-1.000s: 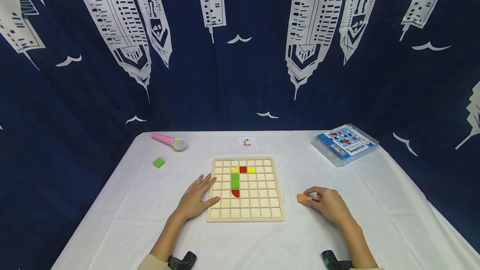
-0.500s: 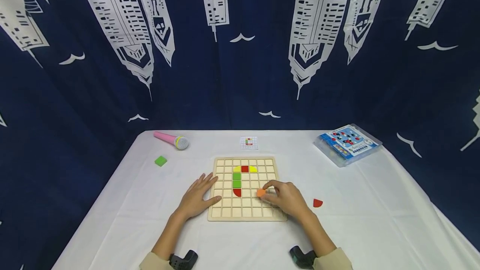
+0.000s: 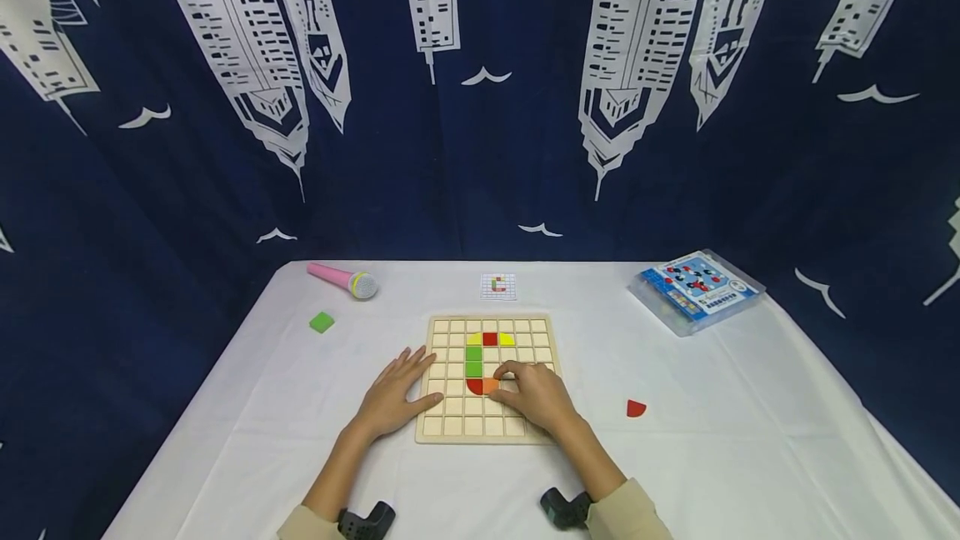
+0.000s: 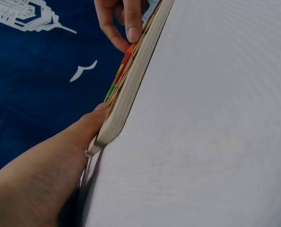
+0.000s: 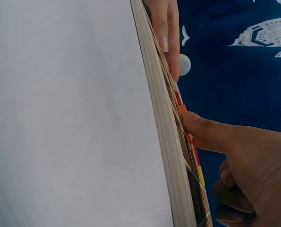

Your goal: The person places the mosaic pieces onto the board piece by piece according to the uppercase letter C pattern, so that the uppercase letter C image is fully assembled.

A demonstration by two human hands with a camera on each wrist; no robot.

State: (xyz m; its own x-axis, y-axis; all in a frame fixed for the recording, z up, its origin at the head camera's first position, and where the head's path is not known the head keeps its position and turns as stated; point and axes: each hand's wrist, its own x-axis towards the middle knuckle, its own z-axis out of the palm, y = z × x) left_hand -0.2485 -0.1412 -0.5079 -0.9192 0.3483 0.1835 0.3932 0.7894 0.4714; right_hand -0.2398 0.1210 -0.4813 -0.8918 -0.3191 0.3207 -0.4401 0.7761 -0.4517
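Note:
My right hand [image 3: 534, 394] pinches an orange square tile [image 3: 491, 386] between thumb and fingers, at a cell of the wooden grid board [image 3: 450, 427]. Directly left of that tile lies a red quarter-round tile [image 3: 475, 387]. Above it run two green tiles [image 3: 474, 361], topped by a row of a yellow tile, a red square tile [image 3: 490, 339] and another yellow tile [image 3: 507, 339]. With fingers spread, my left hand [image 3: 392, 394] rests on the board's left edge. In the right wrist view the thumb touches the orange tile [image 5: 182, 109]; whether it sits fully in the cell I cannot tell.
A loose red quarter-round tile [image 3: 636, 408] lies right of the board, a green tile [image 3: 322, 322] to its left. Behind stand a pink toy microphone [image 3: 341, 280], a small pattern card [image 3: 498, 287] and a clear plastic case [image 3: 696, 290] with a blue printed cover.
My right hand has carried the orange tile leftward from beside the board to beside the red quarter-round tile. A second red piece was left on the cloth. The left hand has stayed put.

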